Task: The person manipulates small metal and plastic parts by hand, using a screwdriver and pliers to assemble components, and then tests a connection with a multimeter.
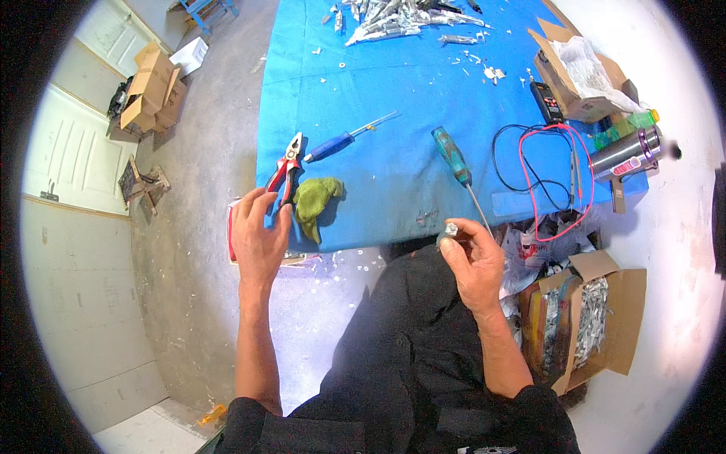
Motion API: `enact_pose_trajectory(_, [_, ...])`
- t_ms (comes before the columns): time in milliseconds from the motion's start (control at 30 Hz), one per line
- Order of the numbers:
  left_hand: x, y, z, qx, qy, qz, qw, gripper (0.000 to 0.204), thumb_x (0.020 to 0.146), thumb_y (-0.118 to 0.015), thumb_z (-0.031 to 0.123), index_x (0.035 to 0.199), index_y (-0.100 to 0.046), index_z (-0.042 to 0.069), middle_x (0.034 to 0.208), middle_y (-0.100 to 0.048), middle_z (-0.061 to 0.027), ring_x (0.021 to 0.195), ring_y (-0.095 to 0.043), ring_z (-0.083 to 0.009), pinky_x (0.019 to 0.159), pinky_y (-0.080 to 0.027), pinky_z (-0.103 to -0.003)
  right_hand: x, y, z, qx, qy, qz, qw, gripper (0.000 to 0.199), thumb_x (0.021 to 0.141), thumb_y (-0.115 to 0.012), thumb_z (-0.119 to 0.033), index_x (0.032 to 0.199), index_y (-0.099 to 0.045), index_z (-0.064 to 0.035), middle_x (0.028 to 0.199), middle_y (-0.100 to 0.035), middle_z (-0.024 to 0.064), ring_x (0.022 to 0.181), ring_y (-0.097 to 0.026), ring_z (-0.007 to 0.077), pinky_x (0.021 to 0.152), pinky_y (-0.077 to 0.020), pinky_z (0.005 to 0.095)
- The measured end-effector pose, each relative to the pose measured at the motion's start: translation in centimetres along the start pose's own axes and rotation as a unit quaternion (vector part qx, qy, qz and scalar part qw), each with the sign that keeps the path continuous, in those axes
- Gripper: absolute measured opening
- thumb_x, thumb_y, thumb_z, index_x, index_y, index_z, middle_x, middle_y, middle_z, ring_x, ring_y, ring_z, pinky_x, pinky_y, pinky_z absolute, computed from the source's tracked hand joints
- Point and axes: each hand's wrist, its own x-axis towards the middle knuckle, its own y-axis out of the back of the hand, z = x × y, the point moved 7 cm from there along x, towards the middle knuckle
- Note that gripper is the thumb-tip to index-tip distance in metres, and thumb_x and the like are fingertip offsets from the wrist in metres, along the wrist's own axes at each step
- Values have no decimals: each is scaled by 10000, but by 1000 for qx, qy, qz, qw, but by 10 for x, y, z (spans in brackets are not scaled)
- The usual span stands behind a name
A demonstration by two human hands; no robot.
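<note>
At the left edge of the blue-covered table my left hand has its thumb and fingers round the handles of red-and-black pliers. Their metal jaws point away from me. Against the pliers' right side lies a crumpled green cloth. My right hand is closed, pinching a small grey-and-silver piece between thumb and forefinger above the table's front edge; its exact kind I cannot tell. A teal-handled screwdriver lies just beyond that hand, its shaft running toward my fingers. Farther off, a blue-handled screwdriver rests beyond the cloth.
Slim silvery parts are heaped at the table's far end, with white scraps nearby. On the right are a black meter with red and black leads, a metallic flask and a cardboard box. Another box stands below.
</note>
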Motion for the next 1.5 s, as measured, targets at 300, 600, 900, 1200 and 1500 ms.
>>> enact_pose_trajectory(300, [26,-34,-24,-29,65,-98,993,233,837,-823,193,997,-763,35,1289,-674,-212,1186,-635,-388,1009,-511,-440,39,-1,6,-22,-14,30,999,282,930,-746,-43,1205,-696,-5,1072,-681,25,887,-633,74,782,-524,245])
enact_pose_trajectory(600, [30,-36,-70,-317,225,-152,909,172,949,-726,166,971,-692,-1,1271,-607,-122,1120,-571,-176,946,-446,-329,52,2,22,-13,-23,52,998,285,934,-748,-56,1209,-700,-1,1097,-689,36,948,-648,98,850,-528,266])
enact_pose_trajectory(900, [45,-48,33,-371,107,-186,904,73,891,-713,-22,919,-651,5,1183,-644,-135,1014,-634,-200,848,-511,-326,59,7,25,11,-24,78,997,293,934,-746,-56,1217,-694,-3,1091,-687,25,951,-644,94,848,-521,266])
enact_pose_trajectory(1200, [37,-96,115,-284,-70,-184,938,192,897,-643,-112,1041,-696,2,1126,-733,-159,1061,-694,-342,924,-538,-407,58,10,20,1,-30,101,994,291,938,-743,-44,1220,-685,0,1077,-682,26,931,-651,97,818,-533,268])
enact_pose_trajectory(1500, [42,-105,133,-314,-147,-226,910,186,881,-668,-92,1030,-699,14,1112,-742,-141,1042,-692,-336,911,-544,-418,61,30,19,-78,-1,128,989,282,934,-746,-44,1208,-696,-1,1061,-702,56,920,-675,122,823,-548,284])
